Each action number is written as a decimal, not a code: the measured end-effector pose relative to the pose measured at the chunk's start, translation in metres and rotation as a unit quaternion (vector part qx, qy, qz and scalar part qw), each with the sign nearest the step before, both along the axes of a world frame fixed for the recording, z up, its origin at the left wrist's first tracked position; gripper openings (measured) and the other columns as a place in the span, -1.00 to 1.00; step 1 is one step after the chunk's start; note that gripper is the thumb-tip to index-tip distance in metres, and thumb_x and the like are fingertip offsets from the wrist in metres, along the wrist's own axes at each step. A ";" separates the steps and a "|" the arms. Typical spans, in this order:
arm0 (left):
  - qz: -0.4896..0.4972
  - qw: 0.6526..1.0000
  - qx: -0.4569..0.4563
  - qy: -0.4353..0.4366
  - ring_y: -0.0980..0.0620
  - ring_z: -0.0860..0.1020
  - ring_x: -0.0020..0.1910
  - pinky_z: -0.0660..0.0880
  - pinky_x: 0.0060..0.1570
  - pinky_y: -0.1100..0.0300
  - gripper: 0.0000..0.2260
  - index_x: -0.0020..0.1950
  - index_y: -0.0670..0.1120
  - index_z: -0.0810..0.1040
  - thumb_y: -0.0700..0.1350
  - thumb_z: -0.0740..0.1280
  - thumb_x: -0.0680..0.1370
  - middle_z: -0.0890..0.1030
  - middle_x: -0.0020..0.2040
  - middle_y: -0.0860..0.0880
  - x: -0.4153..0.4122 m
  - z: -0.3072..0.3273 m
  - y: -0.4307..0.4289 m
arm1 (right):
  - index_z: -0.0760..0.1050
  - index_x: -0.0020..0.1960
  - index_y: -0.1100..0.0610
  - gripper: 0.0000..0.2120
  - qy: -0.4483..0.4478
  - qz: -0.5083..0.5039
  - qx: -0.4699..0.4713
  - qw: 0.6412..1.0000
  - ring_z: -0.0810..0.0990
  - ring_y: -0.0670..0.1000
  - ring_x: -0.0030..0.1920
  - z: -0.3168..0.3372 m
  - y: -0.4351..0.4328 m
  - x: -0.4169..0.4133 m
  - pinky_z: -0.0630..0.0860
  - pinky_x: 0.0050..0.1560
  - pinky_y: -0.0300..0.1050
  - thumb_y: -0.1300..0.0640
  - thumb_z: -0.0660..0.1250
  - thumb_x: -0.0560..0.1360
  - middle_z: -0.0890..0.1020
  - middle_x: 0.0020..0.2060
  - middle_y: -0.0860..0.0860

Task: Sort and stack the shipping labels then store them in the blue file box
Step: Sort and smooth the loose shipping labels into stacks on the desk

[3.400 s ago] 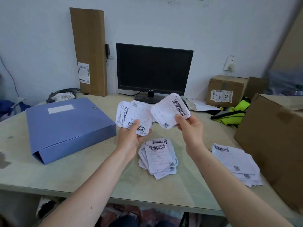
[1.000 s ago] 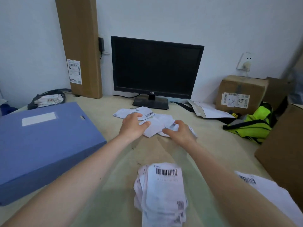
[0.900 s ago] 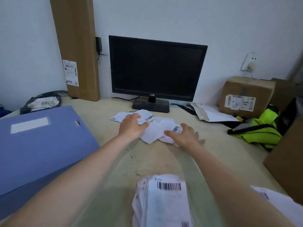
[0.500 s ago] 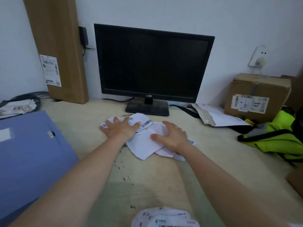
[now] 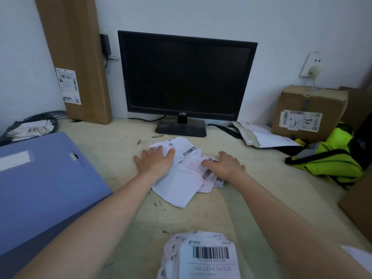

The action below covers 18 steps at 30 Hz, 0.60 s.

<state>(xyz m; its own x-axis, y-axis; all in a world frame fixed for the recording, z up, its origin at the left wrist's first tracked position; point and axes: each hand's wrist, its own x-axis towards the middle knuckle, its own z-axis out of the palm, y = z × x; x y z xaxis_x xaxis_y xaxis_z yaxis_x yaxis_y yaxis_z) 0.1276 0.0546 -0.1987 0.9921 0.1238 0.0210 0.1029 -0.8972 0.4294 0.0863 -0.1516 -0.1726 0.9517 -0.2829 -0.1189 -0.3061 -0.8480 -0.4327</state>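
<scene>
A loose heap of white shipping labels (image 5: 182,178) lies on the desk in front of the monitor. My left hand (image 5: 155,161) rests flat on the heap's left side, fingers spread. My right hand (image 5: 225,166) lies flat on its right side. A second stack of labels (image 5: 203,256), barcode up, sits near the front edge between my forearms. The closed blue file box (image 5: 40,188) lies at the left. A corner of more labels (image 5: 360,258) shows at the lower right.
A black monitor (image 5: 185,77) stands at the back. A tall cardboard box (image 5: 76,57) leans on the wall at left. A labelled carton (image 5: 308,111), a white mailer (image 5: 263,135) and a yellow-green vest (image 5: 332,158) sit right. A brown box (image 5: 360,200) edges in.
Earlier I held labels fanned in both hands; they now lie on the desk. In the last half second my hands stayed on the heap, pulling it a little nearer, and the view drew back.
</scene>
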 end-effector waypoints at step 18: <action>-0.069 0.998 -0.007 -0.009 -0.10 0.07 0.55 -0.10 0.49 -0.13 -0.46 0.55 0.08 0.10 0.18 0.09 0.60 0.21 0.54 -0.06 0.021 0.000 -0.012 | -0.23 0.57 -0.13 0.21 0.073 0.258 0.062 0.961 -0.34 0.01 0.54 -0.003 0.011 -0.024 -0.28 0.50 0.05 -0.18 0.58 0.25 -0.17 0.58 -0.08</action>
